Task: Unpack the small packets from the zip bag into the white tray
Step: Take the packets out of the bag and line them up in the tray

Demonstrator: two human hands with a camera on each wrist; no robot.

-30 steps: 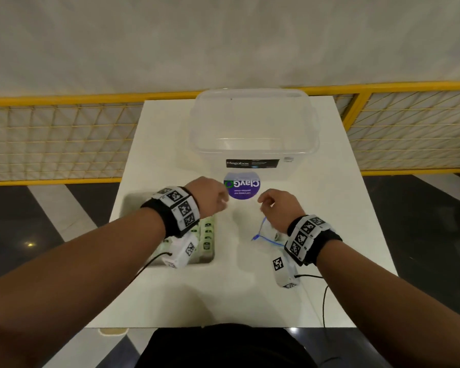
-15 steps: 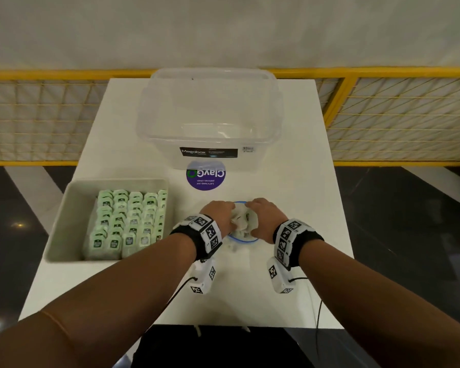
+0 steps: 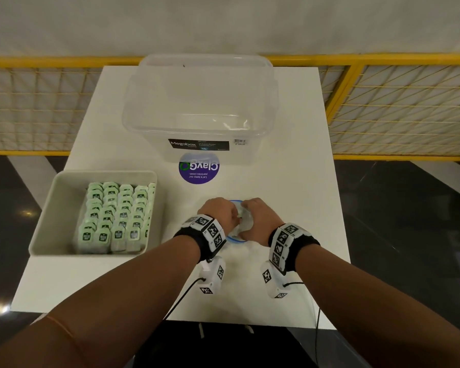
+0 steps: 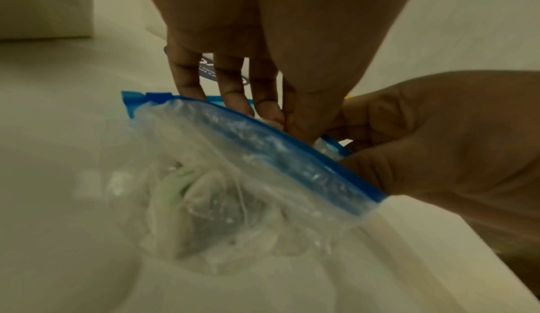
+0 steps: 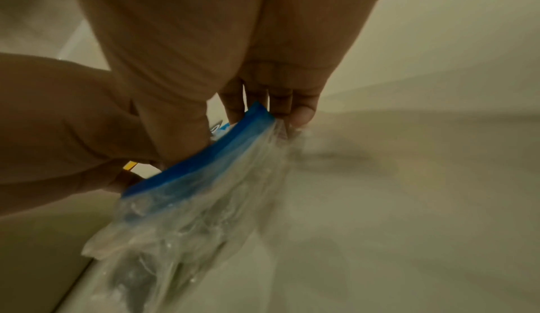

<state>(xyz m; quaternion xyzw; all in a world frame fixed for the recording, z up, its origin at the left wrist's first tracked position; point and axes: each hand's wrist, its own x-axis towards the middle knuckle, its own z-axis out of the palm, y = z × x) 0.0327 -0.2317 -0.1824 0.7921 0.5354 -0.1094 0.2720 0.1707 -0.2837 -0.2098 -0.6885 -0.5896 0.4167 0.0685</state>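
Note:
A clear zip bag (image 3: 242, 217) with a blue zip rim stands on the white table between my two hands. My right hand (image 3: 259, 221) pinches the rim, thumb on one side and fingers on the other (image 5: 248, 128). My left hand (image 3: 222, 216) reaches down into the bag's mouth, where thumb and fingertips (image 4: 280, 121) close on something pale. Through the film of the bag (image 4: 233, 191) a greenish packet (image 4: 172, 191) shows at the bottom. The white tray (image 3: 61, 205) sits at the left, with rows of green packets (image 3: 117, 219) standing in it.
A large clear storage box (image 3: 197, 102) stands at the back of the table (image 3: 290, 181). A round purple sticker (image 3: 199, 170) lies just in front of it. Yellow mesh railing (image 3: 396, 102) runs behind the table. Wrist-camera cables hang over the near edge.
My left hand came over from the tray side to the bag and went into its mouth. The right hand closed in beside it. Since half a second ago both hands have hardly moved.

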